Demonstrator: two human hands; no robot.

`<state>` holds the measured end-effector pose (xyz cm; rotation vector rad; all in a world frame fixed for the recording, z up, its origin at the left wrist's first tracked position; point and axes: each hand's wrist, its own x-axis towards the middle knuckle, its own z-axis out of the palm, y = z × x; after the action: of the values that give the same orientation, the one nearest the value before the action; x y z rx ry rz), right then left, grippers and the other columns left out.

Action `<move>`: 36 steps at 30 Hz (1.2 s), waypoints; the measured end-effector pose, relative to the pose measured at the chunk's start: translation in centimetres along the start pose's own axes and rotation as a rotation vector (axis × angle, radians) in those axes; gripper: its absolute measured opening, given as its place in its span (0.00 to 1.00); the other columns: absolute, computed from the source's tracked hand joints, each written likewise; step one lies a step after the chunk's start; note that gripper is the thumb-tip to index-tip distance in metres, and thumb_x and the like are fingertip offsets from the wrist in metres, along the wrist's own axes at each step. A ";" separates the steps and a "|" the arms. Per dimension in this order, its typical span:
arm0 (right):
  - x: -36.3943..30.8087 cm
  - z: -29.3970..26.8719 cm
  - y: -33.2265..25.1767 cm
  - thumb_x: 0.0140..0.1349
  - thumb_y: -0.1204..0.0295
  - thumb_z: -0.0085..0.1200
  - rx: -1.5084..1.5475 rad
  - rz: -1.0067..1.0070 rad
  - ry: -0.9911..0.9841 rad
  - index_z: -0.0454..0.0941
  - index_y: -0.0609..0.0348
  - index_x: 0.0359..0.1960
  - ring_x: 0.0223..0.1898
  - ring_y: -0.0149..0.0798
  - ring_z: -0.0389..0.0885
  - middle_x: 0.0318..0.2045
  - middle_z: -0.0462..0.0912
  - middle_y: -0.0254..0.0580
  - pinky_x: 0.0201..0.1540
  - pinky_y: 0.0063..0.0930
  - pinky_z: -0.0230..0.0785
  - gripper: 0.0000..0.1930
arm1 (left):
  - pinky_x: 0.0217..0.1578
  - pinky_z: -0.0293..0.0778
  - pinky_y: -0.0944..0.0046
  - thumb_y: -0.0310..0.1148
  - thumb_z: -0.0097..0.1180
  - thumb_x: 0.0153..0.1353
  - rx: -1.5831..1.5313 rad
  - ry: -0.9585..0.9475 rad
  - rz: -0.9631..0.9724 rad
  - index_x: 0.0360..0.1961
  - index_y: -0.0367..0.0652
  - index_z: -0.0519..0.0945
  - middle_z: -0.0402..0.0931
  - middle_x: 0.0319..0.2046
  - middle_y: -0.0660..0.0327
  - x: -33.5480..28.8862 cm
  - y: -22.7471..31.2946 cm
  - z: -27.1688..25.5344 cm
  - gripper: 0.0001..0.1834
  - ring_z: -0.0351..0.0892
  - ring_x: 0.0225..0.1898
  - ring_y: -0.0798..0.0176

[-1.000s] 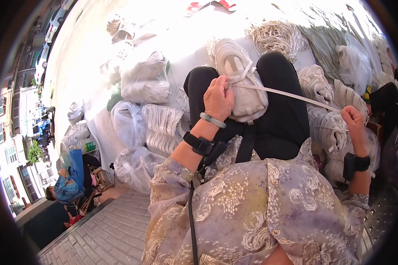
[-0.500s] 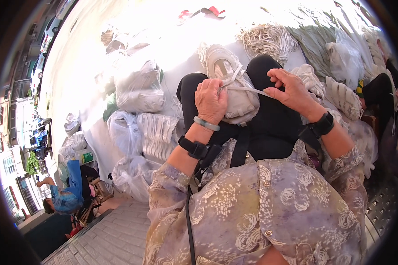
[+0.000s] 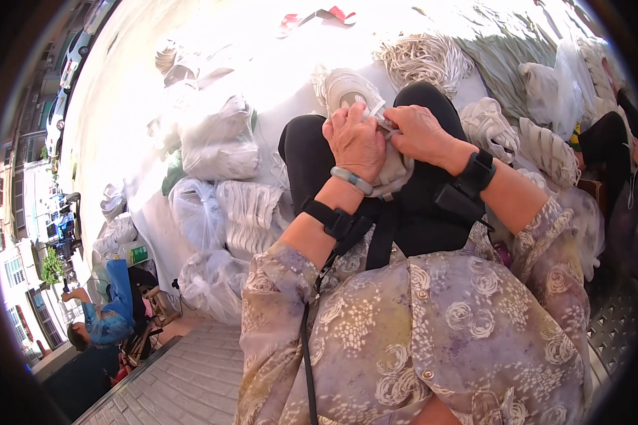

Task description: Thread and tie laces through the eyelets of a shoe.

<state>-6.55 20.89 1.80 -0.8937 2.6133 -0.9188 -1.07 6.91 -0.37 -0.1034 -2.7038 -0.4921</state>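
A pale sneaker (image 3: 392, 176) sits between my black-clad knees, its upper part largely covered by my hands. My left hand (image 3: 356, 139) lies over the shoe's front, fingers curled in at the laces. From the right, my right hand (image 3: 424, 134) pinches a white shoelace (image 3: 378, 110) beside the left fingertips. Both hands are closed and nearly touching. Exactly how the lace runs between the fingers is hidden.
A heap of loose white laces (image 3: 425, 62) lies beyond my right knee. Pale shoes (image 3: 490, 127) are piled to the right. At left stand clear plastic bags (image 3: 198, 209) and stacked shoe parts (image 3: 248, 216). A person in blue (image 3: 110, 315) sits at far left.
My right hand has moved left to the shoe, where before it held the lace stretched out to the right. My left hand has shifted slightly right over the shoe.
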 end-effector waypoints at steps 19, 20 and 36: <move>1.1 -0.3 2.4 0.40 0.79 0.50 0.337 0.007 -0.115 0.77 0.64 0.36 0.29 0.45 0.77 0.22 0.78 0.49 0.34 0.34 0.68 0.16 | 0.52 0.58 0.48 0.31 0.54 0.47 0.072 -0.143 -0.089 0.28 0.38 0.80 0.67 0.54 0.52 0.7 1.2 0.6 0.09 0.64 0.54 0.48; 0.9 -0.4 2.2 0.41 0.79 0.52 0.381 0.022 -0.099 0.75 0.65 0.42 0.26 0.38 0.76 0.22 0.77 0.44 0.31 0.29 0.68 0.21 | 0.52 0.58 0.48 0.30 0.54 0.47 0.058 -0.184 -0.121 0.28 0.37 0.80 0.66 0.55 0.52 0.8 1.2 0.3 0.09 0.64 0.54 0.47; -0.7 1.0 2.3 0.42 0.68 0.63 0.478 0.105 -0.027 0.65 0.62 0.56 0.28 0.29 0.72 0.33 0.75 0.38 0.33 0.22 0.67 0.36 | 0.50 0.64 0.47 0.34 0.51 0.52 0.911 -0.847 -1.217 0.43 0.44 0.80 0.72 0.50 0.54 -28.4 -22.0 -23.5 0.17 0.71 0.52 0.47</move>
<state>-6.66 22.25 -0.45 -0.6288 2.2363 -1.4033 30.56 -22.03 1.80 2.0050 -3.1180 0.7260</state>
